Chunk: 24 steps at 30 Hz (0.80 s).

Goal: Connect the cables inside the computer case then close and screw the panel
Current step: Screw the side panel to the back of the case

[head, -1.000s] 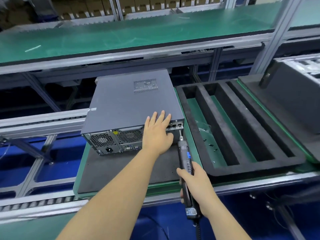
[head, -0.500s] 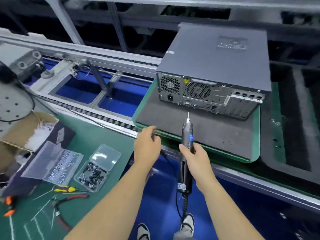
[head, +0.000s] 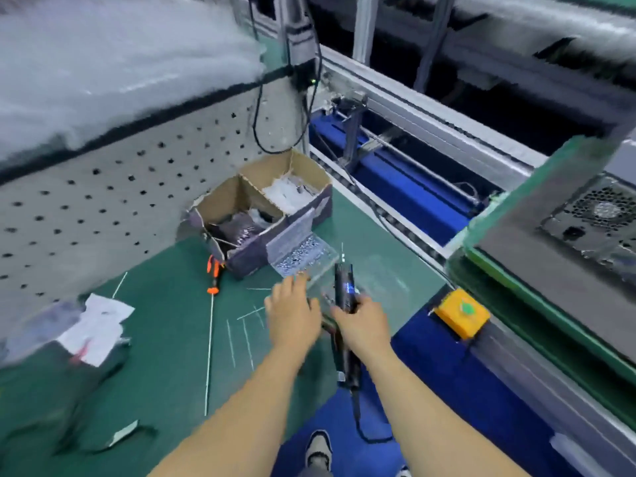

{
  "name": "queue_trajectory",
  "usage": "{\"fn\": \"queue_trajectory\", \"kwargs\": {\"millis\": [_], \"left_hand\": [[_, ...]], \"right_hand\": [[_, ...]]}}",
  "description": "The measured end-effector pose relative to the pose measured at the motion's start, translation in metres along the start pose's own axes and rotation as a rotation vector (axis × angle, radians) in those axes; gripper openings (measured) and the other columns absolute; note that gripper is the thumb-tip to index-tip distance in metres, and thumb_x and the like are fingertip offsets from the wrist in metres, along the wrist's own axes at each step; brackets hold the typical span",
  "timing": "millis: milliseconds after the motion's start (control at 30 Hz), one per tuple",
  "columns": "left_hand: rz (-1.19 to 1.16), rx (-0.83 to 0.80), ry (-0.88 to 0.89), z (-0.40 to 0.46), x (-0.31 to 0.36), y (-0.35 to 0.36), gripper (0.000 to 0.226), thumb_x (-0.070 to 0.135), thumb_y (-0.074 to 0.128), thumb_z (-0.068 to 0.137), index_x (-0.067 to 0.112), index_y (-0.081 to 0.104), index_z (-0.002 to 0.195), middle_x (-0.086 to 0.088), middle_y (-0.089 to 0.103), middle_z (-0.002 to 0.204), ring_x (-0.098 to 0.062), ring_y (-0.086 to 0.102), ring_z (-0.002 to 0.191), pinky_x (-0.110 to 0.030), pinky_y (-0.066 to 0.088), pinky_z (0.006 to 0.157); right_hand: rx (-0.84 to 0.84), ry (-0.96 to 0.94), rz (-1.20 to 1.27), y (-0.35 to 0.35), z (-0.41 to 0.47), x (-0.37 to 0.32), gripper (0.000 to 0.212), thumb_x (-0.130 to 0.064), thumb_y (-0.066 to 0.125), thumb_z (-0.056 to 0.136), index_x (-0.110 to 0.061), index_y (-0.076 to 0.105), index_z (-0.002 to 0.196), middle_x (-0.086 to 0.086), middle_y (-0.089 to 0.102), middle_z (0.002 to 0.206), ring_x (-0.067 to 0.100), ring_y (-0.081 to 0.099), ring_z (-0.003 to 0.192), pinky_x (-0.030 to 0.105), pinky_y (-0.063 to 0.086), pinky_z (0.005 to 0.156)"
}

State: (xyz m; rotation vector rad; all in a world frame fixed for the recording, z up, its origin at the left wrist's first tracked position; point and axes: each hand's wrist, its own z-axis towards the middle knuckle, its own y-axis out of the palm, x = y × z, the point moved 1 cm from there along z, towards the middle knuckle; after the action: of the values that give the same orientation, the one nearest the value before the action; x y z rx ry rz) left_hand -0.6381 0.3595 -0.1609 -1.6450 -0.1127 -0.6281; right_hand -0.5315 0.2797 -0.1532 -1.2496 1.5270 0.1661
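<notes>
Setting: green table [head: 165, 325] on an assembly line, pegboard wall at 10 o'clock, blue conveyor frame running off to 1 o'clock; the view is smeared with motion blur.
Computer case: over at 3 o'clock, the computer case [head: 599, 218] lies on a dark pad with its fan grille facing us. Whether its panel is shut cannot be read from this sliver.
Right hand: the right hand [head: 361, 323] is wrapped round the electric screwdriver [head: 345, 290], bit up, cord trailing down toward the floor.
Left hand: the left hand [head: 292, 311] reaches out with fingers spread and holds nothing, fingertips just beside the clear screw box [head: 303, 254] at 12 o'clock.
Step in hand: looks like a reach for a screw to fasten the panel.
Also on the table: cardboard box [head: 272, 204] behind the screws, orange-handled screwdriver [head: 214, 275] at 11 o'clock, loose cable ties near the wrist.
Risk: a hurried grab could tip the shallow box and scatter screws.
Risk two: the upturned bit sits close to the reaching fingers, so a bumped trigger could nick them.
Risk three: the dangling cord could snag the table edge.
</notes>
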Motion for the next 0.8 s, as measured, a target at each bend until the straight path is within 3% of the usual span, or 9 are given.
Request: {"fn": "queue_trajectory", "kwargs": {"millis": [33,133,233,400,600,800], "left_hand": [[0.018,0.005,-0.013,-0.001,-0.019,-0.004,0.047,0.022,0.052,0.088,0.023,0.052,0.135,-0.003,0.055,0.129,-0.027,0.046,0.119,-0.042,0.034,0.099],[0.014,0.038,-0.128,0.000,-0.068,-0.014,0.043,0.018,0.050,0.088,0.021,0.055,0.131,-0.003,0.056,0.124,-0.027,0.048,0.114,-0.041,0.036,0.095],[0.004,0.035,-0.256,-0.001,-0.110,-0.019,0.045,0.017,0.049,0.089,0.019,0.053,0.133,-0.004,0.055,0.127,-0.027,0.048,0.118,-0.041,0.036,0.097],[0.021,0.014,-0.325,-0.012,-0.148,-0.015,0.043,0.020,0.049,0.091,0.021,0.052,0.133,-0.002,0.054,0.128,-0.026,0.048,0.117,-0.041,0.037,0.096],[0.019,0.006,-0.275,-0.008,-0.135,-0.007,0.029,0.020,0.050,0.092,0.020,0.057,0.120,-0.002,0.059,0.116,-0.027,0.051,0.109,-0.040,0.038,0.090],[-0.054,0.019,-0.031,0.032,-0.047,0.011,0.032,0.022,0.049,0.093,0.020,0.057,0.125,0.000,0.059,0.119,-0.025,0.050,0.114,-0.040,0.035,0.095]], "right_hand": [[-0.031,-0.026,-0.042,0.024,-0.002,-0.007,0.028,-0.037,0.076,0.081,-0.024,0.055,0.068,-0.006,0.061,0.064,0.021,0.058,0.065,0.014,0.036,0.047],[-0.152,-0.095,-0.191,0.084,-0.012,-0.019,0.032,-0.045,0.069,0.083,-0.023,0.055,0.065,0.002,0.068,0.070,0.027,0.064,0.071,0.031,0.050,0.059],[-0.262,-0.121,-0.314,0.124,-0.017,-0.023,0.038,-0.052,0.062,0.086,-0.021,0.054,0.066,0.006,0.068,0.073,0.031,0.065,0.072,0.036,0.052,0.065],[-0.349,-0.105,-0.541,0.161,-0.018,-0.019,0.039,-0.049,0.060,0.091,-0.012,0.070,0.097,0.014,0.070,0.103,0.036,0.068,0.095,0.036,0.054,0.077],[-0.294,-0.144,-0.631,0.161,-0.008,-0.026,0.030,-0.031,0.053,0.101,-0.006,0.064,0.112,0.015,0.057,0.123,0.034,0.063,0.107,0.039,0.053,0.087],[-0.088,-0.214,-0.502,0.062,0.026,-0.022,0.027,-0.031,0.049,0.100,-0.011,0.065,0.110,0.009,0.063,0.111,0.030,0.061,0.104,0.038,0.049,0.083]]}}
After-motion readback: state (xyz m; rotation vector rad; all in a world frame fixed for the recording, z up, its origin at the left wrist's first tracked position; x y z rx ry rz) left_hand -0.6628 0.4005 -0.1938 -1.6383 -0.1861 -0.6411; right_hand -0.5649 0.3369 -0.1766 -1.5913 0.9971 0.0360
